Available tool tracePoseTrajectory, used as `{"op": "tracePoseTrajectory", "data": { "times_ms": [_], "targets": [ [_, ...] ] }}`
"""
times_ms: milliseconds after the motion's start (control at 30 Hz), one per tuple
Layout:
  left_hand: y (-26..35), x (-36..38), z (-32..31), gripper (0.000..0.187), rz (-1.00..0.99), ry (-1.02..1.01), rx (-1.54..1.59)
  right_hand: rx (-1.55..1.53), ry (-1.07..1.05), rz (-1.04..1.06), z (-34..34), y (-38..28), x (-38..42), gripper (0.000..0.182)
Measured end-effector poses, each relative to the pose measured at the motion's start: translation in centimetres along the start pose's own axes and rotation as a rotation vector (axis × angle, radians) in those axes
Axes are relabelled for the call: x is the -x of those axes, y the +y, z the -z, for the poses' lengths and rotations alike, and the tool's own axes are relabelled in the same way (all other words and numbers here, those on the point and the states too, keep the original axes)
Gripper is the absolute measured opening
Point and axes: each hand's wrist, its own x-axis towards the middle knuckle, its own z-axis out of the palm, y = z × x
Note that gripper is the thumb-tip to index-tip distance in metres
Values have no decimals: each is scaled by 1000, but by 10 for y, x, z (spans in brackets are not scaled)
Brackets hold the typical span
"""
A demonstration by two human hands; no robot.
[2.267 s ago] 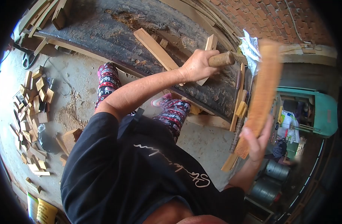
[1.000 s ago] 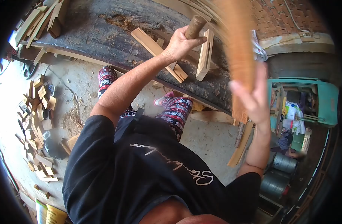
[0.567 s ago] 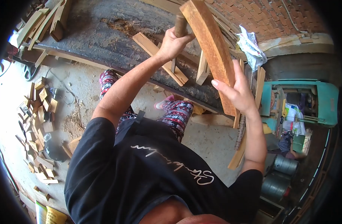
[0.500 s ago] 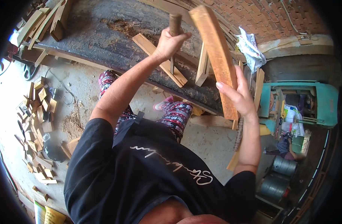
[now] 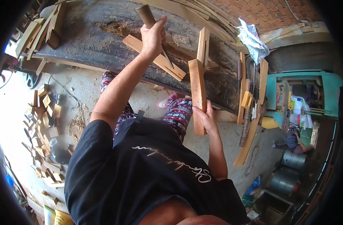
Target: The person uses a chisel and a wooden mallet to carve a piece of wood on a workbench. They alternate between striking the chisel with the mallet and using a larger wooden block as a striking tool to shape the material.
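My left hand (image 5: 152, 37) is wrapped round the wooden handle of a chisel (image 5: 146, 15), whose metal blade slants down over a pale wood piece (image 5: 137, 45) lying on the dark workbench (image 5: 81, 37). In my right hand (image 5: 207, 118) is the lower part of a thick reddish-brown wood block (image 5: 197, 88), held upright in the view at the bench's front edge. The block's top end overlaps a slotted pale piece (image 5: 203, 41) on the bench.
Wood offcuts (image 5: 42, 123) are heaped on the floor at left. Long pieces (image 5: 55, 30) lie at the bench's left end. Strips and tools (image 5: 247, 101) stand at its right end, near a green machine (image 5: 331, 93). Another person (image 5: 295, 142) is at far right.
The block and my right hand have moved down and left, off the bench's right side. My left hand has shifted left and up with the chisel, which now tilts more.
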Motion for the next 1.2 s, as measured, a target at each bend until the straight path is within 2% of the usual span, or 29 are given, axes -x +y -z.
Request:
{"op": "tracePoseTrajectory", "data": {
  "times_ms": [233,400,567,700,767,800,833,900,933,1000,1033,1100,1133,1200],
  "targets": [
    [-13,17,-21,33,-25,-90,-230,-16,8,48,-2,-3,7,54],
    [-27,20,-19,30,-167,-35,-360,-23,-4,63,1,-11,6,53],
    [-29,30,-21,29,-186,-22,-449,15,-10,108,4,-31,8,52],
    [-39,54,-37,27,-274,-111,-484,0,61,256,18,-73,16,51],
    [-51,63,-43,17,-396,-188,-551,-8,150,384,30,-101,27,57],
    [-54,68,-44,19,-433,-224,-639,-77,134,410,30,-127,40,60],
    [-53,73,-48,21,-429,-233,-642,-80,193,557,28,-142,44,60],
    [-51,76,-54,21,-409,-221,-733,-52,198,618,30,-153,52,62],
    [-52,76,-53,22,-406,-236,-764,116,185,585,32,-156,50,61],
    [-53,75,-54,23,-389,-241,-784,403,-2,394,34,-174,50,62],
    [-53,74,-53,24,-369,-239,-793,249,-51,264,42,-171,48,62],
    [-52,75,-52,23,-445,-249,-742,419,47,366,59,-188,56,64],
    [-53,77,-51,23,-447,-254,-768,339,92,300,60,-201,65,65],
    [-51,80,-51,23,-406,-280,-767,230,114,442,66,-212,75,62]
  ]
}}
